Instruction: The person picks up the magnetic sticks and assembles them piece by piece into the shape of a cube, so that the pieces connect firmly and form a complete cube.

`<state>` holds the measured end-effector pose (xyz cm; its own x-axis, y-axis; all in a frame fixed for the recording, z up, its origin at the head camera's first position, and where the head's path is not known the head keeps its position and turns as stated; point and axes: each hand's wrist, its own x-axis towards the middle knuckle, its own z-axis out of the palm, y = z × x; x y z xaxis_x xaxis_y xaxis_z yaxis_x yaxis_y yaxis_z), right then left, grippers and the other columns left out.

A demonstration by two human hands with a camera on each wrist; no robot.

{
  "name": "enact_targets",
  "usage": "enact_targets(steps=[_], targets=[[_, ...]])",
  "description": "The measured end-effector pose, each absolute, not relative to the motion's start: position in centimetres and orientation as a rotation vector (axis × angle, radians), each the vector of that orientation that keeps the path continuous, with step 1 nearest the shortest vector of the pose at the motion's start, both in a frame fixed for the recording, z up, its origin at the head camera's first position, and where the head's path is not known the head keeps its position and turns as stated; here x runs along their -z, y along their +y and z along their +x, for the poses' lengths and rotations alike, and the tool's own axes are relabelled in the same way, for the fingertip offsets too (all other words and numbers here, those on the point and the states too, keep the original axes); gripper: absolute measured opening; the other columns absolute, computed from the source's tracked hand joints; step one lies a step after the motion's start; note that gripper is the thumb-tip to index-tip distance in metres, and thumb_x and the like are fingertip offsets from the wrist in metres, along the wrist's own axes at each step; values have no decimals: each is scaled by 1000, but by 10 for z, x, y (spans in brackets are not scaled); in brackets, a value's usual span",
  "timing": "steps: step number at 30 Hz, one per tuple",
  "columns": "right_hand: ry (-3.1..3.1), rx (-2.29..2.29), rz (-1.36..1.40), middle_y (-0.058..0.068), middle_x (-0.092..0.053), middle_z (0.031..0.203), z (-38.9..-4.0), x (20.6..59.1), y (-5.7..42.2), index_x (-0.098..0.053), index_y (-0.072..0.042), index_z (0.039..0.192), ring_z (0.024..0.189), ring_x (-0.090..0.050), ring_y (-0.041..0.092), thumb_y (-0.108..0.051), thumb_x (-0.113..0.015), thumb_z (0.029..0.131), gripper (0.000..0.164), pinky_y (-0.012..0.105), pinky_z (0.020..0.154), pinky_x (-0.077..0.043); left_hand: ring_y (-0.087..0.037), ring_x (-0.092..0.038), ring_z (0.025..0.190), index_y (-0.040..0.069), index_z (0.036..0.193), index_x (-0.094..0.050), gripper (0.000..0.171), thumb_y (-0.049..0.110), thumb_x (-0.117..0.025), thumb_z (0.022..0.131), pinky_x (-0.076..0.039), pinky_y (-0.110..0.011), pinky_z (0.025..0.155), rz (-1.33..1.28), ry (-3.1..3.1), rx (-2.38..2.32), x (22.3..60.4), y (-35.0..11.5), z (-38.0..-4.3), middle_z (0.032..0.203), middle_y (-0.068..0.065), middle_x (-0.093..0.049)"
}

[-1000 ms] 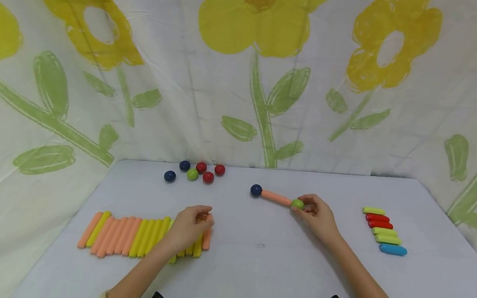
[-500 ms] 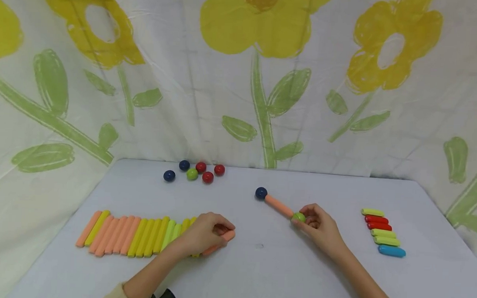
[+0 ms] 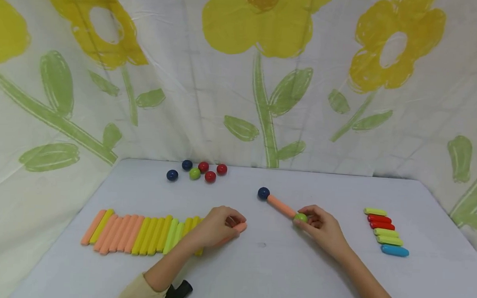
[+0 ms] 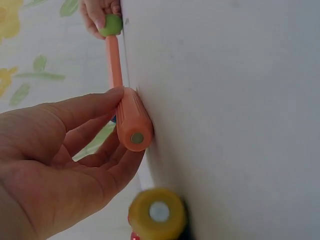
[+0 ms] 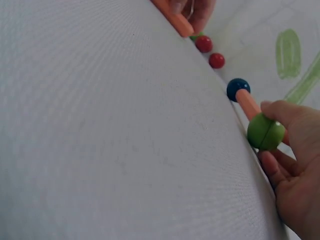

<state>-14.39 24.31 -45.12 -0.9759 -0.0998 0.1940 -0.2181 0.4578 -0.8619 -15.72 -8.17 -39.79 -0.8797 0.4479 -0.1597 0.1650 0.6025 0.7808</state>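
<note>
My left hand [image 3: 218, 227] pinches an orange magnetic stick [image 4: 134, 117] between thumb and fingers, at the right end of a row of sticks. A round metal disc [image 4: 137, 137] shows in the stick's near end. Further right, my right hand [image 3: 321, 225] grips a green ball [image 3: 301, 218]. That ball sits on one end of another orange stick [image 3: 281, 206], and a navy ball [image 3: 263, 193] is on the other end. A gap separates the left hand's stick from the green ball.
Orange, yellow and lime sticks [image 3: 152, 236] lie side by side at the left. Navy, red and green balls [image 3: 210, 177] cluster at the back. Shorter lime and red pieces [image 3: 381, 225] and a blue one [image 3: 395, 250] lie at the right. A flowered cloth [image 3: 177, 98] hangs behind the table.
My left hand has drawn the orange stick away from the row, rightward, and turned it slantwise. The ball-and-stick piece has swung and come slightly nearer, still in my right hand.
</note>
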Motion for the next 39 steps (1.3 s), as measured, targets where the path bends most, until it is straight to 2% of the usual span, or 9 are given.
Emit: enact_targets(steps=[12, 20, 23, 28, 31, 35, 39], targets=[[-2561, -1554, 210, 3, -62, 88, -144, 455, 244, -68, 1, 111, 71, -53, 4, -8, -84, 91, 27, 18, 60, -48, -22, -63, 100, 2, 118, -77, 25, 3, -77, 93, -59, -34, 88, 365, 2507, -1277, 403, -46, -195, 111, -7, -73], [-2513, -1619, 197, 4, -62, 83, -144, 453, 242, -66, 2, 107, 68, -53, 4, -6, -84, 89, 26, 18, 58, -47, -25, -67, 101, 1, 113, -78, 18, 8, -75, 96, -58, -41, 94, 326, 2522, -1415, 409, -27, -212, 110, -10, -76], [-2501, -1628, 199, 3, -63, 82, -143, 452, 242, -66, 2, 106, 67, -53, 3, -5, -84, 89, 26, 18, 57, -47, -24, -67, 98, 0, 113, -78, 19, 10, -76, 97, -58, -39, 91, 309, 2547, -1474, 414, -23, -220, 108, -12, -75], [-2497, -1623, 189, 3, -63, 81, -143, 452, 241, -66, 2, 106, 66, -53, 4, -6, -83, 91, 25, 18, 56, -47, -19, -66, 90, -4, 114, -76, 28, 9, -83, 89, -57, -29, 82, 303, 2573, -1514, 421, -25, -228, 102, -12, -74], [-2504, -1620, 177, 3, -63, 80, -144, 452, 241, -65, 2, 105, 66, -53, 4, -7, -83, 91, 24, 18, 56, -47, -17, -65, 86, -5, 113, -75, 30, 6, -85, 86, -57, -29, 79, 306, 2583, -1478, 420, -25, -229, 98, -12, -73], [-2511, -1608, 182, 2, -63, 80, -144, 453, 242, -65, 2, 105, 66, -54, 4, -8, -82, 92, 23, 18, 56, -47, -20, -63, 88, -5, 113, -76, 25, 8, -81, 92, -56, -30, 79, 308, 2610, -1451, 419, -21, -231, 100, -13, -74], [-2499, -1599, 209, 1, -62, 79, -145, 455, 242, -66, 1, 104, 66, -54, 3, -6, -82, 91, 22, 18, 56, -47, -25, -68, 99, -2, 117, -77, 25, 13, -76, 98, -57, -33, 84, 345, 2608, -1501, 420, -17, -235, 112, -15, -75]])
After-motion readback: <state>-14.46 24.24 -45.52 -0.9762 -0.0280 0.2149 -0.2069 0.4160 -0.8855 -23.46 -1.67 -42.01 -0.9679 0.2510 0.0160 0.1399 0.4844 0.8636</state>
